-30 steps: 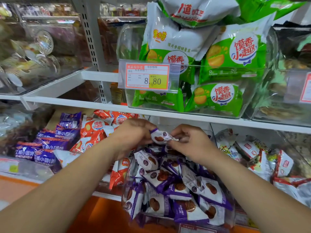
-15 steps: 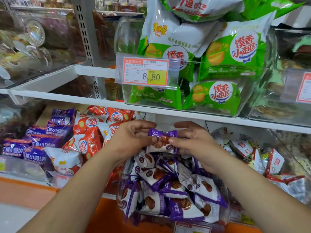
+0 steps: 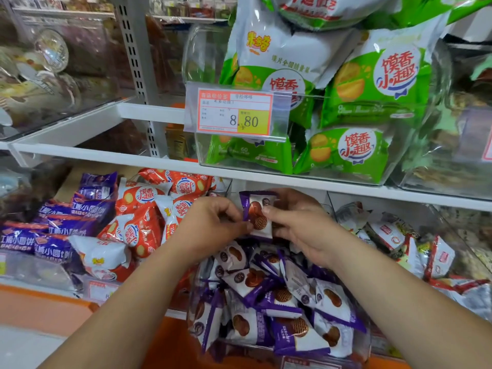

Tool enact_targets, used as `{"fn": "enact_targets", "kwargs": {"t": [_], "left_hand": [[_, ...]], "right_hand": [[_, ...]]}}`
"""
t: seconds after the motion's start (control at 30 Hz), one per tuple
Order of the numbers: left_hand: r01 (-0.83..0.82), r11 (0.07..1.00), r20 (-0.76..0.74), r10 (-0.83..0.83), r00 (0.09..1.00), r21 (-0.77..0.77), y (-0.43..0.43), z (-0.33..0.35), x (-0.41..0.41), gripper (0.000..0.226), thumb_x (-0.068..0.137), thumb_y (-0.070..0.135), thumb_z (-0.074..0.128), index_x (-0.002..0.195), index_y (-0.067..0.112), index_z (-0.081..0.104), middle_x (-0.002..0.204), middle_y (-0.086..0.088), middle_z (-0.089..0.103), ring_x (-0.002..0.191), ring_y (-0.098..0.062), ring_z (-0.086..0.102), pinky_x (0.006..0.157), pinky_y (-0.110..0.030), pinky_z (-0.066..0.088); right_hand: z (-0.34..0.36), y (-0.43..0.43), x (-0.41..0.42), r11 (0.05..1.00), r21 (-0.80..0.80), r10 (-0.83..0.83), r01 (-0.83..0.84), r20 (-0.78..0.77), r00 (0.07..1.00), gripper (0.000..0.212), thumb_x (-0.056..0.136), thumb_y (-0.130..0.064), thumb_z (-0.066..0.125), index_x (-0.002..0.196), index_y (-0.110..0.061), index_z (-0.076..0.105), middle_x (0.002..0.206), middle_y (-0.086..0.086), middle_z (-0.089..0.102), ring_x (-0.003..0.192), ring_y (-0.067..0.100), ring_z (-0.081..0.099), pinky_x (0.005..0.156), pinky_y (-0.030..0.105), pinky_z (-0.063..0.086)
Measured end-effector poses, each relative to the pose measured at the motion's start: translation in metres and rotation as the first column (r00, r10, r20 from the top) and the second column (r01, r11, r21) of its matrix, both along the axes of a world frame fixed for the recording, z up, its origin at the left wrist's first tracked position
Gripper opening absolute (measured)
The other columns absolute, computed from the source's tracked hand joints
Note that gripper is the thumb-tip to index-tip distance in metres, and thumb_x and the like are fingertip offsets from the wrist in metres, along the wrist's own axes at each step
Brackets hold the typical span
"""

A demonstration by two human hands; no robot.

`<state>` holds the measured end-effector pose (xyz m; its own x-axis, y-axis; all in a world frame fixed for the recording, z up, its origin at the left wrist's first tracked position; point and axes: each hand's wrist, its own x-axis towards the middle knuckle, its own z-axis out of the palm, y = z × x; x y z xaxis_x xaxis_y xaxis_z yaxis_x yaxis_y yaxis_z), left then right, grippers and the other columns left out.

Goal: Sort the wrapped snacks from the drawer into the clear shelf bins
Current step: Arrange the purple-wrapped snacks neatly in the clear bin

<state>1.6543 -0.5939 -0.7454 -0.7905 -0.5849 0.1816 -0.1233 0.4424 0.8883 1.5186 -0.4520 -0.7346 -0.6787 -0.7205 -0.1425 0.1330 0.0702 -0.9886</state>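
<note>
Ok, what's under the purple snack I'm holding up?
Below the held snack sits a clear bin heaped with matching purple-and-white snacks. The heap hides the bin's floor and lower packets.

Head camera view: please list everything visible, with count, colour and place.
Held snack packet: one, purple and white, between both hands.
Loose snack packets: many, purple and white, piled below the hands.
Orange packets: several, orange and white, lower left.
Purple bags: several, purple, far left.
Red-white packets: several, lower right.
Green bags: several, green and white, top right.
Price tag: one, red and yellow, before the green bags.
Left hand: one, pinches the held packet's left edge.
Right hand: one, grips its right side.
</note>
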Motion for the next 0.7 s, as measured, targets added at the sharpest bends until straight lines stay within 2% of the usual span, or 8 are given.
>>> {"fn": "enact_targets", "kwargs": {"t": [0.07,0.17,0.23,0.37,0.43,0.5,0.57,0.7], "left_hand": [[-0.015,0.992,0.055,0.021,0.998,-0.124,-0.006,0.003,0.001,0.013,0.079,0.017,0.087,0.071,0.018,0.077,0.079,0.002,0.076,0.074,-0.023,0.071,0.072,-0.040,0.060],[-0.061,0.944,0.113,0.103,0.988,-0.323,-0.022,0.007,0.008,0.014,0.086,0.009,0.075,0.082,0.022,0.080,0.085,0.014,0.074,0.079,-0.001,0.066,0.072,-0.020,0.055],[-0.051,0.922,0.135,0.111,0.985,-0.383,-0.027,0.007,0.011,0.020,0.086,0.003,0.068,0.084,0.019,0.080,0.085,0.012,0.073,0.078,0.001,0.064,0.067,-0.015,0.051],[0.014,0.884,0.187,0.083,0.979,-0.468,-0.033,0.003,0.010,0.025,0.087,0.004,0.065,0.088,0.024,0.080,0.090,0.007,0.074,0.085,-0.013,0.067,0.077,-0.028,0.057],[0.025,0.880,0.181,0.069,0.981,-0.473,-0.037,0.002,0.012,0.024,0.088,0.004,0.066,0.089,0.025,0.080,0.091,0.009,0.074,0.087,-0.011,0.067,0.075,-0.023,0.056],[0.011,0.899,0.161,0.066,0.985,-0.439,-0.040,0.001,0.014,0.024,0.089,0.004,0.067,0.093,0.024,0.080,0.093,0.012,0.074,0.089,-0.007,0.067,0.073,-0.012,0.051],[0.005,0.916,0.142,0.057,0.988,-0.402,-0.041,-0.001,0.015,0.024,0.089,0.006,0.068,0.097,0.025,0.080,0.095,0.012,0.074,0.090,-0.006,0.068,0.078,-0.022,0.057],[0.009,0.921,0.139,0.049,0.989,-0.389,-0.040,0.000,0.013,0.023,0.088,0.006,0.070,0.095,0.025,0.080,0.093,0.012,0.075,0.089,-0.007,0.069,0.080,-0.032,0.058]], "right_hand": [[0.008,-0.006,0.000,0.991,0.129,-0.010,0.033,-0.173,0.985,0.023,0.088,-0.018,0.080,0.107,-0.027,0.071,0.107,0.000,0.074,0.092,0.016,0.073,0.077,0.030,0.060],[0.019,-0.019,-0.009,0.950,0.306,0.057,0.060,-0.360,0.931,0.021,0.090,-0.034,0.077,0.109,-0.027,0.072,0.096,-0.011,0.067,0.079,-0.001,0.059,0.059,0.009,0.044],[0.021,-0.035,-0.013,0.927,0.373,0.128,0.049,-0.433,0.892,0.026,0.089,-0.039,0.077,0.113,-0.030,0.070,0.098,-0.009,0.064,0.085,0.006,0.061,0.060,0.012,0.044],[0.011,-0.069,-0.014,0.854,0.519,0.290,0.039,-0.537,0.792,0.009,0.094,-0.037,0.069,0.100,-0.032,0.065,0.092,-0.009,0.059,0.087,0.013,0.055,0.066,0.022,0.040],[0.009,-0.077,-0.016,0.800,0.597,0.385,0.054,-0.582,0.716,0.011,0.099,-0.039,0.060,0.095,-0.029,0.061,0.093,-0.005,0.060,0.087,0.017,0.055,0.064,0.027,0.038],[0.015,-0.079,-0.020,0.761,0.646,0.416,0.060,-0.557,0.719,0.019,0.103,-0.044,0.052,0.102,-0.028,0.062,0.099,0.000,0.063,0.084,0.020,0.055,0.065,0.028,0.040],[0.022,-0.073,-0.022,0.692,0.722,0.507,-0.001,-0.485,0.712,0.024,0.108,-0.041,0.043,0.098,-0.027,0.060,0.098,0.003,0.062,0.079,0.018,0.056,0.065,0.027,0.045],[0.011,-0.066,-0.028,0.767,0.641,0.504,-0.039,-0.564,0.654,0.022,0.100,-0.037,0.060,0.122,-0.039,0.064,0.121,-0.012,0.066,0.105,0.014,0.062,0.081,0.027,0.047]]}}
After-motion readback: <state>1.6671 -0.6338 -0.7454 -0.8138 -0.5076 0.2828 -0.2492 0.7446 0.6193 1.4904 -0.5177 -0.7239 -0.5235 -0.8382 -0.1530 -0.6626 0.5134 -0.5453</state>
